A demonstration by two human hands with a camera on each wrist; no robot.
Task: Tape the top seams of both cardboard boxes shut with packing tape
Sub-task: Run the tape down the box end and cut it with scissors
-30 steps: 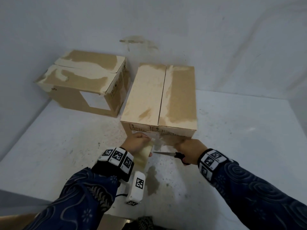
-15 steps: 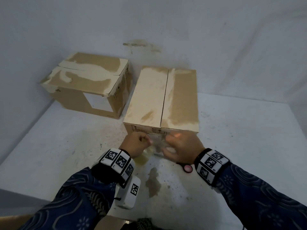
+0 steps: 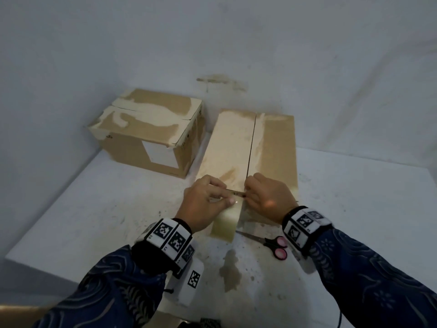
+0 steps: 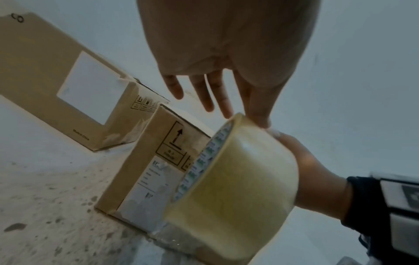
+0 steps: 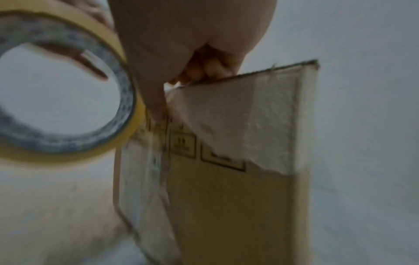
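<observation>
The near cardboard box (image 3: 231, 150) stands mid-table, its top seam running away from me. The far box (image 3: 151, 124) sits at the back left with a white label on its side. My left hand (image 3: 205, 200) holds the clear tape roll (image 3: 224, 223) against the near box's front face, fingers through the core. My right hand (image 3: 267, 197) is at the box's near top edge by the seam, pinching the tape end. In the right wrist view its thumb (image 5: 156, 107) presses on the front face beside the roll (image 5: 56, 141), fingers curled over the edge.
Pink-handled scissors (image 3: 272, 242) lie on the white table (image 3: 94, 209) just left of my right wrist. A brown stain (image 3: 231, 271) marks the table near me. White walls close in behind the boxes and on the left.
My right hand has laid the scissors on the table and moved up to the box's near top edge. My left hand has lifted the roll higher against the front face.
</observation>
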